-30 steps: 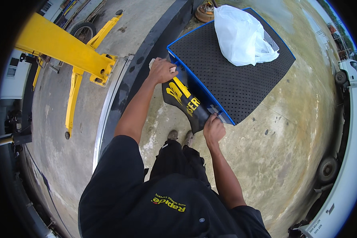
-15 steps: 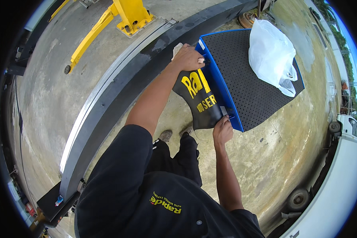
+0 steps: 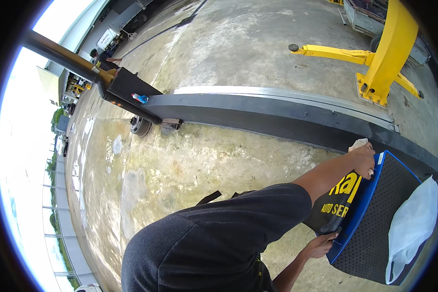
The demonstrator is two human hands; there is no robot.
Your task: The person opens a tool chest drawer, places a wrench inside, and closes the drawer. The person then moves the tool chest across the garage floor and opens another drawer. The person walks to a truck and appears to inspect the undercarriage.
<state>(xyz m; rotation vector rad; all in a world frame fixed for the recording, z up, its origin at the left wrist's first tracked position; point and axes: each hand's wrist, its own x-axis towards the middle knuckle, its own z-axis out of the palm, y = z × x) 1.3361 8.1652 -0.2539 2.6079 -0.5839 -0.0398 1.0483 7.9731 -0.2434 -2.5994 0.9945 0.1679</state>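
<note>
Clasping a white cloth (image 3: 358, 144), my left hand (image 3: 363, 160) sits at the upper end of a blue-edged tray (image 3: 375, 231); from here I can't tell what my right hand (image 3: 319, 246), by its lower end, grips. Beyond stands a yellow lift post (image 3: 388, 53).

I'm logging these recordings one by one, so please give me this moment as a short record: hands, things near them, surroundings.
Left hand: closed around a pale, crumpled piece, by the blue panel's upper end
Right hand: fingertips by the panel's lower end; exact grip unclear
Between hands: black sheet with yellow lettering
Beside panel: black perforated top, white plastic bag on it
Surroundings: dark ledge, yellow post
Background: another person, far left
</note>
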